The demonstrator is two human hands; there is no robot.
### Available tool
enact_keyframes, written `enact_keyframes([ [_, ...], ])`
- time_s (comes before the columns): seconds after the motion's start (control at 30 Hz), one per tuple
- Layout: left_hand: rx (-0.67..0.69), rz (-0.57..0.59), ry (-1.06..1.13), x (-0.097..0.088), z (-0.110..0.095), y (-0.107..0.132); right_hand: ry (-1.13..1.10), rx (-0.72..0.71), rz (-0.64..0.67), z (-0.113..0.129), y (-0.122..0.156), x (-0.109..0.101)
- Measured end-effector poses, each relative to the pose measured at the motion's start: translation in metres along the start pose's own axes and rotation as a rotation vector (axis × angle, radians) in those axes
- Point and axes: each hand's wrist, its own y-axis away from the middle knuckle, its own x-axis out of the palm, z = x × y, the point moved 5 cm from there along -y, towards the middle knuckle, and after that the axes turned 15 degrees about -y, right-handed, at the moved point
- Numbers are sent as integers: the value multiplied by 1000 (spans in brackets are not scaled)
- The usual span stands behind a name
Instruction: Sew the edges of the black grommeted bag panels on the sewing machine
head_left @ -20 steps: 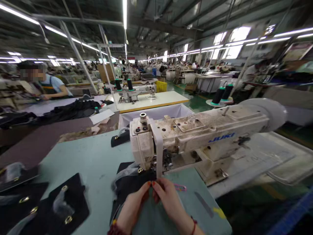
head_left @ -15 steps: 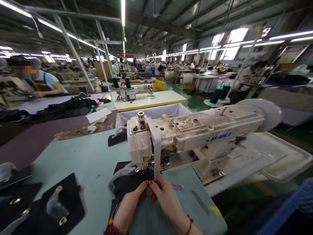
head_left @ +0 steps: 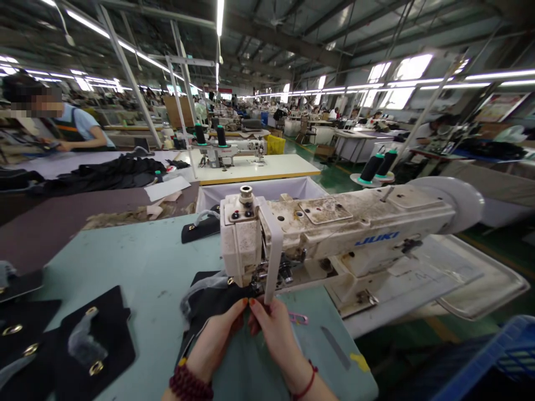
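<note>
So here's where we're at: our left hand (head_left: 215, 342) and right hand (head_left: 273, 334) sit close together at the front of the JUKI sewing machine (head_left: 334, 234), fingers curled in and tips almost meeting; both seem pinched on the edge of a black fabric piece (head_left: 213, 306), though the fingers hide the exact grip; that piece lies on the pale green table (head_left: 125, 262) and runs in under the machine's needle area, with a crumpled translucent plastic sheet (head_left: 200, 287) along its top edge; compared with the earlier frame, the whole view has swung a little, so we now get more of the beaded bracelet (head_left: 188, 383) on the left wrist and more of the blue plastic crate (head_left: 493, 356) at bottom right; the hands themselves have barely changed their pinch; just right of them there's a small pink clip (head_left: 298, 318) and a thin metal strip (head_left: 334, 348) on the table; over on the left lie black panels with brass rings (head_left: 96, 340), and behind the machine there's another small black piece (head_left: 200, 229); further back, a co-worker (head_left: 79, 125) is busy at a table heaped with dark fabric (head_left: 100, 174).
</note>
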Motion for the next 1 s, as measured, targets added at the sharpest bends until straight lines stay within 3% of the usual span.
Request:
enact_keyframes([
  [0.17,-26,-37,4,-2,-3,-3,0,-18,-59,1,-1,2],
  [0.37,7,36,12,8,-10,-3,1,-53,-119,1,-2,5],
  [0.5,-18,-58,23,4,-11,-5,-12,-56,-98,2,0,6],
  [0.73,3,-138,29,-2,-10,-14,88,-15,-47,9,20,-22],
  [0.87,25,-109,41,-2,-10,-17,227,-118,-83,55,40,-59],
  [0.93,22,-88,38,-3,-10,-18,341,-287,-147,102,52,-84],
  [1.0,9,-68,27,-3,-10,-18,489,-563,-313,166,67,-115],
])
